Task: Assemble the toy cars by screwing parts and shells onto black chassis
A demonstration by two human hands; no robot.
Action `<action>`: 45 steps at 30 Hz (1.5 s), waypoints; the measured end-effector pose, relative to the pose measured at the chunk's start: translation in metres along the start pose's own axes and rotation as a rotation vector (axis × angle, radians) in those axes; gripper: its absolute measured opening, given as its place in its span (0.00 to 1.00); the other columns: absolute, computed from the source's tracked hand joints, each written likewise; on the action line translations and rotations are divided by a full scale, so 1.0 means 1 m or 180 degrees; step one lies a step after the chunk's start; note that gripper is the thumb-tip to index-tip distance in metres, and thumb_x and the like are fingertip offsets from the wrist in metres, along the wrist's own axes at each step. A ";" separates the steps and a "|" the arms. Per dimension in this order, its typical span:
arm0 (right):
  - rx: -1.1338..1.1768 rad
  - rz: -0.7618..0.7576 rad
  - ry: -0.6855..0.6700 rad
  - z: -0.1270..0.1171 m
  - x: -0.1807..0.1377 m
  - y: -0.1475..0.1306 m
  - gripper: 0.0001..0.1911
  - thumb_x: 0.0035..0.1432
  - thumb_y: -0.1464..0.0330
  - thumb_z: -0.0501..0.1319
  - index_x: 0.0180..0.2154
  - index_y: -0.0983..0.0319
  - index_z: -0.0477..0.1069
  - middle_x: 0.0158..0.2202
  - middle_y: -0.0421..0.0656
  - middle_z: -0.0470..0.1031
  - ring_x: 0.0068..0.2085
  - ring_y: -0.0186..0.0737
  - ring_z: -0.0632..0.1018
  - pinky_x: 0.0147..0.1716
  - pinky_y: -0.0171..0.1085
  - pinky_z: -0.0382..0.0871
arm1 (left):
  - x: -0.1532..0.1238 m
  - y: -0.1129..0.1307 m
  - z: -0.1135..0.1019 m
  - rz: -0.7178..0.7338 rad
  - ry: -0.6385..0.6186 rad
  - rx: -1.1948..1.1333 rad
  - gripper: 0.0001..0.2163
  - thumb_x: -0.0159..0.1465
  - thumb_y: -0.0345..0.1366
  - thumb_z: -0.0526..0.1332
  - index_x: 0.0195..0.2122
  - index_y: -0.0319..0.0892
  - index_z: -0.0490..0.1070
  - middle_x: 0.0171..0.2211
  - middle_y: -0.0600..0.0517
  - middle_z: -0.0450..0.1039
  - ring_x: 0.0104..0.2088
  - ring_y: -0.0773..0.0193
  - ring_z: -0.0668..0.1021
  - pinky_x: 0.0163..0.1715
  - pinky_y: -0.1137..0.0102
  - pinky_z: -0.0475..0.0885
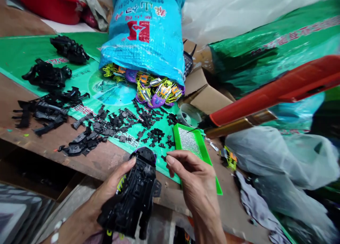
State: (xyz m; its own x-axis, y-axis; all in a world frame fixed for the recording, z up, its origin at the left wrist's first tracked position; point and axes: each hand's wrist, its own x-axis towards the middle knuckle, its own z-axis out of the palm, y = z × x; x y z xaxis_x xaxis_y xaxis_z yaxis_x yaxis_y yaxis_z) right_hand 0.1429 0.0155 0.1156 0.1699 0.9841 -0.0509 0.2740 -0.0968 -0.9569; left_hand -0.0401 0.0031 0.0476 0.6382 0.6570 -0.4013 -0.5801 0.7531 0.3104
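Note:
My left hand (pixel 111 189) grips a black plastic toy body (pixel 132 198) from below, thumb along its upper edge, at the near edge of the table. My right hand (pixel 193 180) is beside it, fingers pinched together just right of the toy's top end; whatever is between the fingertips is too small to make out. Under my right hand lies a green tray (pixel 209 162) holding small silvery bits (pixel 189 141).
Loose black plastic pieces (pixel 117 125) are scattered over a green mat (pixel 21 52). Assembled black toys (pixel 46 75) lie at left. A blue sack (pixel 145 27) spills coloured parts (pixel 154 89). A red-handled tool (pixel 265 98) hangs at right. Bags and cardboard crowd the right side.

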 end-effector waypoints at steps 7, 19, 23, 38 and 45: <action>0.0890 0.0507 -0.0044 0.004 0.003 0.022 0.13 0.48 0.61 0.72 0.36 0.59 0.82 0.25 0.40 0.78 0.25 0.33 0.76 0.30 0.35 0.71 | 0.001 0.005 -0.002 -0.0101 -0.0037 0.0154 0.25 0.64 0.49 0.61 0.58 0.39 0.71 0.38 0.45 0.83 0.33 0.53 0.84 0.43 0.62 0.76; 0.0909 0.0404 -0.0133 -0.010 -0.002 0.032 0.14 0.47 0.63 0.73 0.38 0.59 0.82 0.31 0.42 0.80 0.31 0.37 0.82 0.40 0.37 0.77 | 0.005 0.008 0.002 -0.0125 0.0268 0.0228 0.24 0.61 0.49 0.63 0.52 0.35 0.75 0.34 0.44 0.83 0.24 0.54 0.83 0.28 0.64 0.77; 0.0736 0.0360 -0.0027 -0.013 -0.005 0.033 0.13 0.48 0.62 0.72 0.36 0.60 0.81 0.27 0.42 0.80 0.26 0.35 0.80 0.31 0.34 0.77 | 0.006 0.005 0.012 -0.0071 0.0346 0.0108 0.21 0.57 0.50 0.68 0.43 0.37 0.80 0.28 0.48 0.83 0.22 0.55 0.82 0.26 0.65 0.77; -0.2511 -0.2388 -0.1301 -0.005 -0.007 -0.019 0.08 0.66 0.73 0.54 0.37 0.63 0.71 0.30 0.41 0.71 0.29 0.35 0.71 0.28 0.37 0.61 | 0.009 -0.008 0.023 0.0670 0.0318 0.0387 0.16 0.60 0.44 0.65 0.45 0.40 0.79 0.38 0.49 0.82 0.45 0.54 0.80 0.49 0.67 0.71; -0.3132 -0.2472 -0.1165 0.011 -0.013 -0.013 0.06 0.67 0.72 0.53 0.36 0.60 0.65 0.31 0.39 0.69 0.31 0.38 0.67 0.31 0.40 0.56 | 0.009 -0.010 0.007 0.0889 0.0758 0.0789 0.14 0.59 0.45 0.66 0.40 0.41 0.80 0.41 0.50 0.81 0.54 0.52 0.74 0.57 0.67 0.64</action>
State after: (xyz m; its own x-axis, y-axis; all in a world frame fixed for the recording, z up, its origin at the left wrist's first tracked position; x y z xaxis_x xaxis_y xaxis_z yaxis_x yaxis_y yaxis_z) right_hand 0.1266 0.0058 0.1255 -0.5681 0.7999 0.1934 0.7835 0.5976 -0.1704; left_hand -0.0254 0.0020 0.0470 0.3230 0.8321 -0.4509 -0.5564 0.5524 0.6208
